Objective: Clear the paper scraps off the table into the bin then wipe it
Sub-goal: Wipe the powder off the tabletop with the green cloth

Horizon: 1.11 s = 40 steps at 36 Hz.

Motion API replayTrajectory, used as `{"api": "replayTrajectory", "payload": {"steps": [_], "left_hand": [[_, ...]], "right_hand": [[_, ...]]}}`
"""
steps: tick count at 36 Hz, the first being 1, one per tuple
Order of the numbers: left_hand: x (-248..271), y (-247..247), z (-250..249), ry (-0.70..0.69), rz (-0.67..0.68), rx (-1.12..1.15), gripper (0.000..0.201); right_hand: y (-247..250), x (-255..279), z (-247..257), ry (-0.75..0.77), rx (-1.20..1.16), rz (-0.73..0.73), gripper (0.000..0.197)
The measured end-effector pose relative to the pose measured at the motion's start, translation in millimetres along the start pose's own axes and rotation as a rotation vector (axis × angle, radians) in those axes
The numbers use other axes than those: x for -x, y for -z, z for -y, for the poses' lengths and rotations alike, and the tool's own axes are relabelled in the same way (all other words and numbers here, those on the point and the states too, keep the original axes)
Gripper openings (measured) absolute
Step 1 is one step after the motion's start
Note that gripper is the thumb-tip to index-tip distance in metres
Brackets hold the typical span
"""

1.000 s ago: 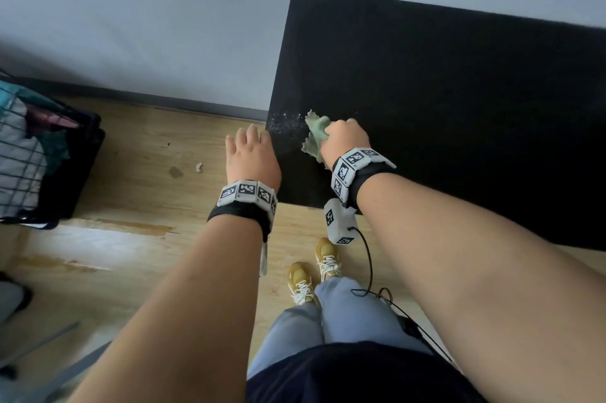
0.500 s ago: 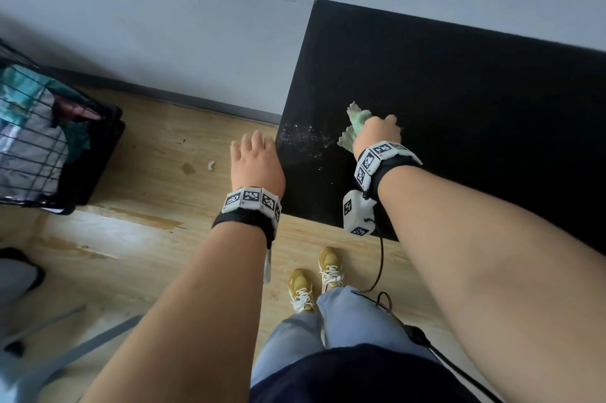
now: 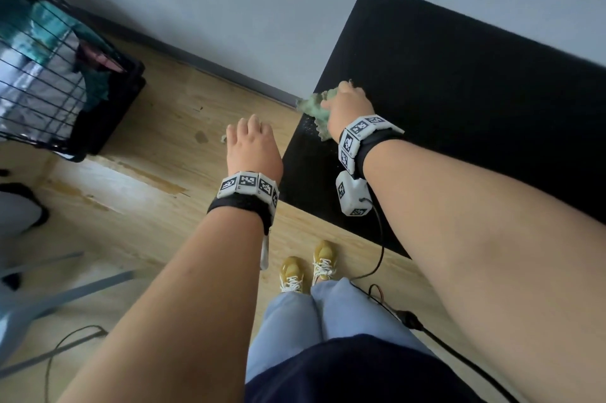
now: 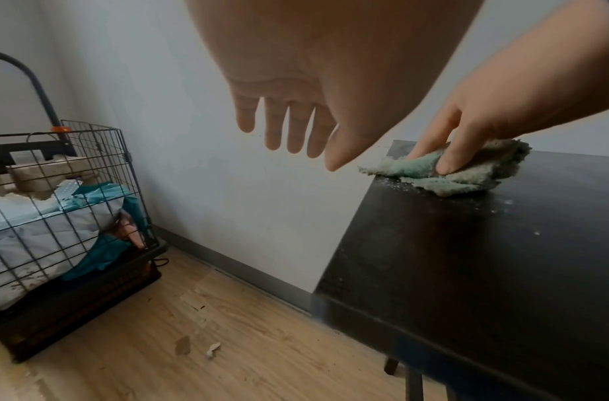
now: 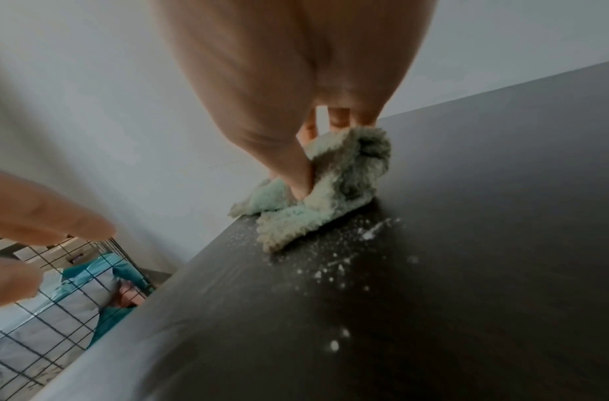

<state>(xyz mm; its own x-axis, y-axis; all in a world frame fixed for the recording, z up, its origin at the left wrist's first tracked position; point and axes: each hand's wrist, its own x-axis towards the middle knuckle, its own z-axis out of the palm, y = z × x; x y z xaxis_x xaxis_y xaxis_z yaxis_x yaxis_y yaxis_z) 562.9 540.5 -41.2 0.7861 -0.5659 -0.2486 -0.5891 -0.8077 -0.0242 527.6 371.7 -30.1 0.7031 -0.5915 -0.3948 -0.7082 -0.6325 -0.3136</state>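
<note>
My right hand (image 3: pixel 347 104) grips a crumpled green cloth (image 3: pixel 314 109) (image 4: pixel 461 171) (image 5: pixel 330 187) and presses it on the black table (image 3: pixel 459 107) at its left edge. White crumbs (image 5: pixel 334 260) lie scattered on the tabletop just nearer than the cloth. Beside the table edge my left hand (image 3: pixel 254 147) (image 4: pixel 289 130) hovers over the floor, fingers straight and holding nothing. A small paper scrap (image 4: pixel 213 348) lies on the wooden floor below it.
A black wire basket (image 3: pixel 59 81) (image 4: pixel 56 217) filled with cloth and paper stands on the floor at the left by the wall. A cable (image 3: pixel 377 258) hangs from the right wrist. My feet in yellow shoes (image 3: pixel 308 266) stand at the table's near corner.
The right hand has swept the cloth left to the table's edge, so part of it now hangs over. The left hand stays beside the edge.
</note>
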Motion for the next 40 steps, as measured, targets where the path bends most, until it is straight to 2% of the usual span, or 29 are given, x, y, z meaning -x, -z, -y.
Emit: {"api": "replayTrajectory", "payload": {"steps": [3,5,9,14,16,19,21,26,30,35,40], "left_hand": [[1,-2,-2,0.019,-0.006,0.020,0.053],[3,-3,-4,0.027,-0.013,0.036,0.052],[9,-6,-8,0.028,-0.022,0.058,0.051],[15,-7,-5,0.027,-0.022,0.037,0.053],[16,-6,-4,0.022,-0.027,0.032,0.052],[16,-4,-4,0.003,-0.020,0.027,0.052],[16,-3,-4,-0.014,-0.020,0.028,0.052],[21,-4,1,-0.064,-0.018,0.011,0.053],[27,-4,9,-0.095,-0.002,0.002,0.057],[33,-4,19,-0.130,-0.006,-0.013,0.060],[33,0,24,-0.159,-0.032,-0.014,0.053]], "right_hand": [[-4,10,-3,0.095,-0.022,0.010,0.040],[-8,19,-4,0.180,-0.036,0.044,0.037],[-15,30,-11,0.227,-0.013,0.076,0.028],[-11,32,-14,0.172,0.013,0.060,0.019],[-5,30,-18,0.112,0.011,-0.019,0.025],[8,28,-34,-0.057,0.012,-0.139,0.032],[13,31,-47,-0.133,0.056,-0.120,0.037],[-2,46,-52,-0.125,0.069,-0.050,0.042],[-18,62,-29,-0.302,-0.097,-0.074,0.049],[-42,90,-12,-0.168,-0.038,-0.023,0.041],[-50,88,4,-0.175,-0.060,0.103,0.032]]}}
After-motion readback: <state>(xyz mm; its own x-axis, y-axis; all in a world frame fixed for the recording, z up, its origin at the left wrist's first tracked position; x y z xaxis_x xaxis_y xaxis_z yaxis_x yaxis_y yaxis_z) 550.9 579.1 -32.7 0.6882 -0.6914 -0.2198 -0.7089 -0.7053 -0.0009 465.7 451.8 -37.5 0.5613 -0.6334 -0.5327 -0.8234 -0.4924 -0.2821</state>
